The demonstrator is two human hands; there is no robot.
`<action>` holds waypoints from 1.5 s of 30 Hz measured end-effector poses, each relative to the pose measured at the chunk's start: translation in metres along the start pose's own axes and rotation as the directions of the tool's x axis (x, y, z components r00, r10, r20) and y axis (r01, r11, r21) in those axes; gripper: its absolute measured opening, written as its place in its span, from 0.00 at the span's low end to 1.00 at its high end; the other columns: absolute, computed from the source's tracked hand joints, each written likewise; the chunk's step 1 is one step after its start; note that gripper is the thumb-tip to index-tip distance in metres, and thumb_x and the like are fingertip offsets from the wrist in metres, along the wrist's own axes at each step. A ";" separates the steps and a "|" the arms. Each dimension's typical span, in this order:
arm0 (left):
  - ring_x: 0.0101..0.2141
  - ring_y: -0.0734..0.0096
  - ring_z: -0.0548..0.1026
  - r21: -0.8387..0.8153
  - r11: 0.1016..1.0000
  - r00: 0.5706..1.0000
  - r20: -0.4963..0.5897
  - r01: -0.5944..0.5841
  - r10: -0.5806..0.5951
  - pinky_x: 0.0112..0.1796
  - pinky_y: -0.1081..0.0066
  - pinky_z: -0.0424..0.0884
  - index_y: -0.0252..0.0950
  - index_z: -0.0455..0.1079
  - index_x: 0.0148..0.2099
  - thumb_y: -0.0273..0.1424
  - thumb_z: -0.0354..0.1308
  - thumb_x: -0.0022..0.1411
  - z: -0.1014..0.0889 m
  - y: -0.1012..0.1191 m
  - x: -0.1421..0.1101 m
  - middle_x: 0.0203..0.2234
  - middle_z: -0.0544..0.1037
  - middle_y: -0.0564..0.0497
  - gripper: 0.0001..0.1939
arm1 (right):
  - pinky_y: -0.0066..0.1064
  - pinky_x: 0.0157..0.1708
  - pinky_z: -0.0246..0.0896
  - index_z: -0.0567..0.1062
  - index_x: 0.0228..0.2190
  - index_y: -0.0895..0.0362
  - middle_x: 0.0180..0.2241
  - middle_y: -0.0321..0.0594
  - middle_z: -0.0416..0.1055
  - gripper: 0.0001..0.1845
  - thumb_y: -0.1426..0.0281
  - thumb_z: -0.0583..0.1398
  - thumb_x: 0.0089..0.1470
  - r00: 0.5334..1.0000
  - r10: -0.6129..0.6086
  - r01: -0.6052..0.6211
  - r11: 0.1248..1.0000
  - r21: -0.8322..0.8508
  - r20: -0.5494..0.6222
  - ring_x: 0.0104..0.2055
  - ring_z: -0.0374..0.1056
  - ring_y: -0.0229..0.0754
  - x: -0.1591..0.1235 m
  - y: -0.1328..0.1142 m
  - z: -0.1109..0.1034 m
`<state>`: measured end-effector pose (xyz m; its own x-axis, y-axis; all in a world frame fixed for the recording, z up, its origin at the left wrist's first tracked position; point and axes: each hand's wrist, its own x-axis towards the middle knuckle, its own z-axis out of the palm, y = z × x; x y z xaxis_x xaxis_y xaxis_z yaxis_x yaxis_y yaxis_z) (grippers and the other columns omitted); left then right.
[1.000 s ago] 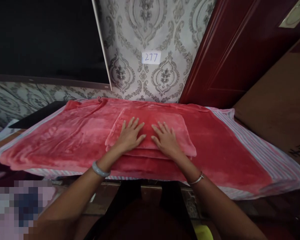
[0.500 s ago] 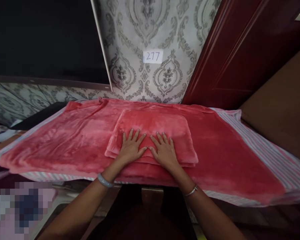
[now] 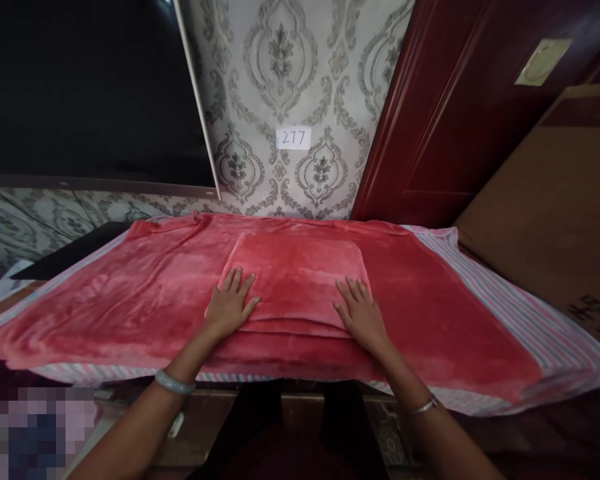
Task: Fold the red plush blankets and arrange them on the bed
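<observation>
A folded red plush cloth [image 3: 297, 277] lies in a neat rectangle on a larger red plush blanket [image 3: 130, 293] spread over the table. My left hand [image 3: 229, 308] rests flat on the folded cloth's near left corner, fingers stretched out. My right hand [image 3: 361, 313] lies flat on its near right corner, fingers spread. Neither hand holds anything. A bangle sits on each wrist.
A striped pink and blue sheet [image 3: 520, 300] shows under the blanket at the right. Behind stand patterned wallpaper with a paper tag "277" [image 3: 293, 139], a dark screen [image 3: 80, 87] at left, a red door [image 3: 460, 100] and a brown cardboard box [image 3: 555, 220] at right.
My hands slid apart from the middle of the folded cloth toward its near left and right corners, staying flat on it.
</observation>
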<state>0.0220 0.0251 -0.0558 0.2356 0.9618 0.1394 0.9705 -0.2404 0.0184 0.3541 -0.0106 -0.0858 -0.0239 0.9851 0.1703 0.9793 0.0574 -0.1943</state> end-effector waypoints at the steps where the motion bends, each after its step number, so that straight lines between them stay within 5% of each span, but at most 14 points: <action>1: 0.72 0.46 0.45 -0.011 1.000 1.000 0.010 -0.001 0.001 0.61 0.42 0.61 0.37 0.54 0.74 0.43 0.45 0.72 0.000 -0.003 0.000 0.73 0.47 0.35 0.33 | 0.60 0.63 0.53 0.59 0.69 0.52 0.73 0.44 0.45 0.30 0.60 0.49 0.69 1.000 0.002 -0.002 1.000 0.006 0.002 0.74 0.39 0.56 0.000 0.002 0.001; 5: 0.69 0.45 0.57 -0.067 0.998 0.998 0.063 -0.015 0.019 0.62 0.39 0.58 0.39 0.64 0.69 0.43 0.49 0.70 -0.017 -0.013 0.013 0.70 0.60 0.38 0.29 | 0.62 0.64 0.50 0.64 0.66 0.51 0.71 0.45 0.52 0.29 0.59 0.51 0.68 0.991 -0.035 0.028 0.998 0.053 0.131 0.72 0.48 0.57 0.016 0.011 -0.016; 8: 0.62 0.52 0.69 -0.115 0.992 0.999 -0.024 -0.042 0.040 0.63 0.49 0.60 0.37 0.70 0.64 0.41 0.46 0.71 -0.039 -0.011 0.045 0.62 0.72 0.40 0.26 | 0.54 0.65 0.50 0.66 0.65 0.55 0.66 0.50 0.62 0.28 0.62 0.50 0.68 0.995 -0.040 0.031 0.996 0.087 0.097 0.66 0.59 0.53 0.047 0.013 -0.040; 10: 0.64 0.56 0.68 -0.132 0.988 0.995 -0.080 -0.076 0.066 0.64 0.55 0.60 0.36 0.65 0.67 0.39 0.45 0.71 -0.051 -0.002 0.075 0.63 0.71 0.40 0.27 | 0.50 0.66 0.50 0.65 0.66 0.57 0.65 0.51 0.63 0.28 0.63 0.50 0.68 1.000 -0.006 0.004 0.996 0.089 0.018 0.67 0.59 0.51 0.075 0.006 -0.053; 13: 0.70 0.54 0.56 -0.115 0.989 0.995 -0.042 -0.096 0.092 0.68 0.48 0.49 0.38 0.55 0.73 0.40 0.46 0.72 -0.058 0.018 0.122 0.70 0.59 0.41 0.31 | 0.51 0.67 0.47 0.61 0.68 0.55 0.69 0.50 0.56 0.30 0.61 0.50 0.69 0.996 0.089 -0.088 0.993 0.074 -0.011 0.71 0.50 0.52 0.117 -0.018 -0.061; 18: 0.71 0.46 0.49 -0.007 1.000 1.000 0.019 0.000 0.000 0.66 0.35 0.38 0.39 0.53 0.74 0.45 0.44 0.72 -0.028 0.026 0.167 0.72 0.54 0.40 0.33 | 0.57 0.67 0.43 0.60 0.69 0.52 0.70 0.47 0.54 0.31 0.56 0.46 0.70 0.972 0.235 -0.235 0.971 0.046 0.001 0.72 0.46 0.56 0.155 -0.035 -0.035; 22: 0.70 0.44 0.51 -0.010 0.996 0.995 0.042 0.088 -0.087 0.64 0.33 0.45 0.41 0.55 0.73 0.48 0.38 0.73 0.010 0.012 0.172 0.71 0.58 0.42 0.33 | 0.57 0.65 0.45 0.65 0.66 0.52 0.67 0.46 0.60 0.30 0.54 0.47 0.70 0.973 0.225 -0.225 0.974 0.019 -0.044 0.71 0.48 0.57 0.157 -0.020 0.000; 26: 0.70 0.44 0.53 -0.021 0.997 0.997 0.021 0.069 -0.068 0.63 0.31 0.46 0.41 0.56 0.73 0.50 0.39 0.72 0.026 0.006 0.174 0.70 0.60 0.41 0.34 | 0.55 0.63 0.49 0.70 0.62 0.53 0.64 0.46 0.65 0.29 0.54 0.47 0.69 0.979 0.194 -0.194 0.981 -0.006 -0.057 0.68 0.52 0.58 0.158 -0.011 0.013; 39: 0.68 0.46 0.56 -0.042 0.996 0.996 -0.021 0.081 -0.082 0.64 0.34 0.48 0.42 0.59 0.71 0.50 0.39 0.72 0.026 0.008 0.173 0.68 0.63 0.42 0.33 | 0.53 0.64 0.47 0.69 0.62 0.54 0.63 0.49 0.65 0.28 0.55 0.49 0.69 0.967 0.226 -0.228 0.974 0.001 -0.120 0.68 0.52 0.57 0.153 -0.019 0.010; 45: 0.71 0.43 0.50 -0.060 0.993 0.992 0.079 0.099 -0.094 0.65 0.34 0.41 0.41 0.52 0.74 0.53 0.39 0.71 0.000 0.014 0.172 0.72 0.54 0.40 0.37 | 0.57 0.65 0.44 0.62 0.67 0.53 0.69 0.48 0.57 0.31 0.55 0.46 0.70 0.965 0.263 -0.263 0.965 -0.008 0.006 0.71 0.46 0.58 0.151 -0.033 -0.016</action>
<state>0.0759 0.1873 -0.0319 0.1469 0.9874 0.0581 0.9841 -0.1518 0.0919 0.3213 0.1336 -0.0380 0.2333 0.9665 0.1069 0.9527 -0.2051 -0.2243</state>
